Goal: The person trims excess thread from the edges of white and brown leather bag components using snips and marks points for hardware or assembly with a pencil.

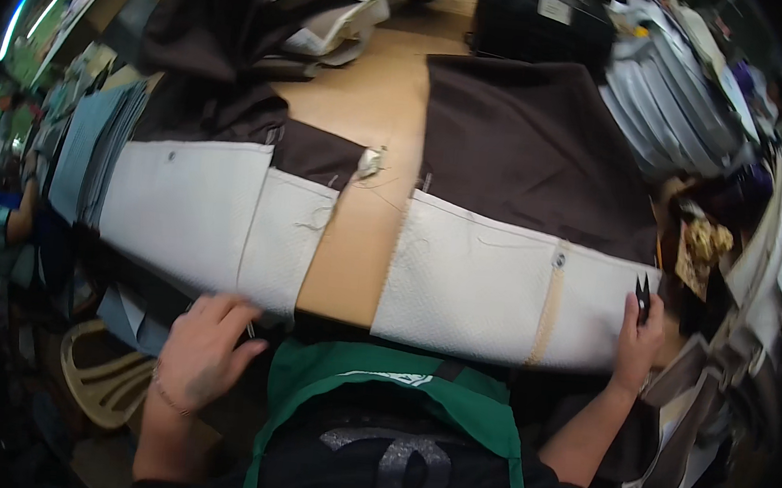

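Observation:
My right hand (640, 345) is closed round black thread snips (642, 298), blades pointing away from me, at the right end of a white textured fabric panel (472, 279). That panel is sewn to dark brown cloth (531, 135) and carries a metal eyelet (560, 260) and a tan strip. Loose threads lie on its left part. My left hand (205, 349), slightly blurred, is at the front edge of another white panel (185, 203), fingers bent forward and thumb apart. I see nothing held in it. This second panel also joins brown cloth and has an eyelet near its top.
A light wooden table (341, 281) shows between the two pieces. Bunched brown cloth (216, 15) lies at the back left, a black case (542, 25) at the back. Grey stacked sheets (673, 101) stand at right, blue-grey ones (92, 153) at left. A beige plastic chair (105, 372) is below left.

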Available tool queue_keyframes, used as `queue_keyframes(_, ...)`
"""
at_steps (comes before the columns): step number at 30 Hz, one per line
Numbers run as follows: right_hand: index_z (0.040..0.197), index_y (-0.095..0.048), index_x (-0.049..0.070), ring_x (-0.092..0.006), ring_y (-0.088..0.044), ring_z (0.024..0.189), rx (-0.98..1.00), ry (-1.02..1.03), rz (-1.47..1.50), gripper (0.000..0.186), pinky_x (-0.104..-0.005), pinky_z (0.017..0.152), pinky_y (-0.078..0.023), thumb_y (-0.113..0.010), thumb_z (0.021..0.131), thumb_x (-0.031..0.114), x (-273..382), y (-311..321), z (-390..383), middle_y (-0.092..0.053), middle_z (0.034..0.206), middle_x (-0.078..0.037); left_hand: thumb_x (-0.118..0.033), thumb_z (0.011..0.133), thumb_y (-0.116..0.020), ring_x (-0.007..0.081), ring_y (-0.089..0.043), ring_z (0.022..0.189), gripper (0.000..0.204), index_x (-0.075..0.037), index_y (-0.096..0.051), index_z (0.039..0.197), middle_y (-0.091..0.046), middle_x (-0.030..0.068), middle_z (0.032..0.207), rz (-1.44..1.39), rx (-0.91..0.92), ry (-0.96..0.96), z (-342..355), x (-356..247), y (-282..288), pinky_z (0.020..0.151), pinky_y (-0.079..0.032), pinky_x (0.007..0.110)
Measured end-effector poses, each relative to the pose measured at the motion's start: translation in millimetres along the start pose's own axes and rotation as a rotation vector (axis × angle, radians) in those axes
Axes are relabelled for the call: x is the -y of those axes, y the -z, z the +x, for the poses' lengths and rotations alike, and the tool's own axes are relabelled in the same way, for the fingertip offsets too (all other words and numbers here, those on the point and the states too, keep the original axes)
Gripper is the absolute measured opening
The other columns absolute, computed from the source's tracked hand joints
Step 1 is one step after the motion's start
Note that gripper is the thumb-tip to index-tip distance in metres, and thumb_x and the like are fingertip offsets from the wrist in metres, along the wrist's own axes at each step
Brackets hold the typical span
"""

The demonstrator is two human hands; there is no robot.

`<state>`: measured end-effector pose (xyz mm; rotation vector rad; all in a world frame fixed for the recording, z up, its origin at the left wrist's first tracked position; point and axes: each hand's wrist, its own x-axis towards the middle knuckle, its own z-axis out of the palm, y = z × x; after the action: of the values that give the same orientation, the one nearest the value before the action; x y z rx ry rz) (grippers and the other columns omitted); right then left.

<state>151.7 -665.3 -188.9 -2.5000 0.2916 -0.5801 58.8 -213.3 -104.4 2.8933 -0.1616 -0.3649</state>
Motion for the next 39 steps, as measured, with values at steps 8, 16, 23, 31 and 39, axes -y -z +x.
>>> queue_keyframes(8,0.096,-0.057,-0.001,-0.0331,-0.052,0.082,-0.038,-0.01,-0.112,0.029,-0.0416,0.074,-0.041,-0.061,0.083,0.024,-10,-5,-6,-0.058,0.085,-0.017,-0.01,0.078,-0.064,0.0412,-0.049,0.107,0.06,0.002,-0.033,0.127,-0.05,0.0264,0.116,-0.622,-0.387,-0.186,129,-78,-82,0.09,-0.041,0.04)
queue_keyframes(16,0.105,-0.055,0.001,-0.0293,-0.05,0.102,0.147,0.37,-0.12,0.044,-0.0424,0.081,-0.04,-0.066,0.072,0.029,46,-45,-68,-0.057,0.105,-0.012,-0.002,0.073,-0.063,0.0376,-0.046,0.112,0.053,0.0,-0.044,0.123,-0.045,0.0247,0.123,-0.306,-0.409,-0.031,109,-2,-80,0.095,-0.038,0.037)
queue_keyframes(23,0.09,-0.058,0.002,-0.0323,-0.052,0.08,-0.01,0.311,-0.062,0.028,-0.0415,0.072,-0.042,-0.068,0.073,0.021,41,-29,-29,-0.058,0.082,-0.012,-0.008,0.074,-0.065,0.041,-0.036,0.12,0.044,-0.005,-0.054,0.116,-0.043,0.0221,0.127,-0.015,-0.703,-0.222,91,-49,-79,0.098,-0.032,0.046)
queue_keyframes(31,0.091,-0.061,0.003,-0.0315,-0.049,0.093,-0.044,0.058,-0.384,0.03,-0.0465,0.077,-0.043,-0.065,0.075,0.029,-26,-15,15,-0.054,0.092,-0.01,-0.048,0.078,-0.058,0.0369,-0.023,0.131,0.054,-0.021,-0.05,0.124,-0.032,0.0101,0.14,0.035,-0.132,-0.759,124,-151,-94,0.096,-0.025,0.062)
queue_keyframes(39,0.092,-0.059,0.001,-0.0283,-0.055,0.093,-0.029,0.157,-0.712,0.017,-0.038,0.072,-0.05,-0.049,0.084,0.012,-25,-79,108,-0.057,0.095,-0.012,-0.066,0.078,-0.042,0.036,-0.013,0.135,0.068,-0.03,-0.036,0.135,-0.022,0.009,0.145,0.133,-0.02,-0.639,153,-160,-116,0.097,-0.022,0.065)
